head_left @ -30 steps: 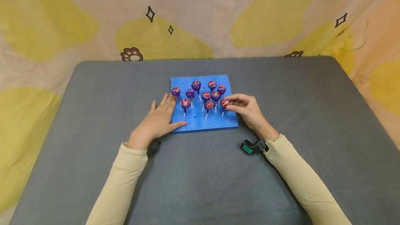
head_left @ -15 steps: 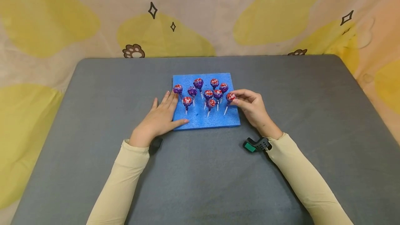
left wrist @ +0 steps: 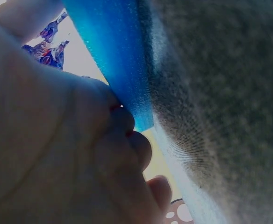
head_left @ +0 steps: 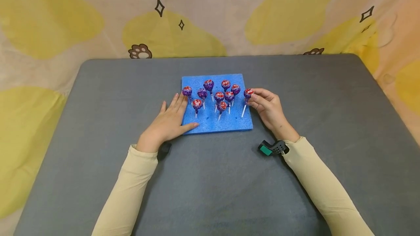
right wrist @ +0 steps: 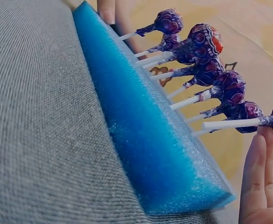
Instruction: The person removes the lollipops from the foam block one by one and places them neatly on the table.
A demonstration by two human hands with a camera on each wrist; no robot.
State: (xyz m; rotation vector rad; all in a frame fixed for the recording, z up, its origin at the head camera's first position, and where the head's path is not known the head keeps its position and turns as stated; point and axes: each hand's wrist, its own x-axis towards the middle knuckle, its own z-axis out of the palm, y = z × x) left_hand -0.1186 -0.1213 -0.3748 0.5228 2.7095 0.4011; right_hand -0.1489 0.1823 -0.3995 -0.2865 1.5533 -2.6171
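Note:
A lollipop in a purple and red wrapper is pinched near its head by my right hand. Its white stick hangs free of the foam in the right wrist view, the lower end bare. Several more lollipops stand upright, sticks pushed into a blue foam board. A small dark hole shows in the board's front right part. My left hand lies with straight fingers along the board's left edge, thumb on its top; the left wrist view shows its fingers beside the board's side.
The board lies on a grey cloth-covered table. Behind the table's far edge hangs a yellow patterned cloth. A black strap with a green piece sits at the right wrist.
My right hand has drawn the lollipop up out of the board and carried it right and away from me, uncovering the hole. The left hand keeps its place on the board.

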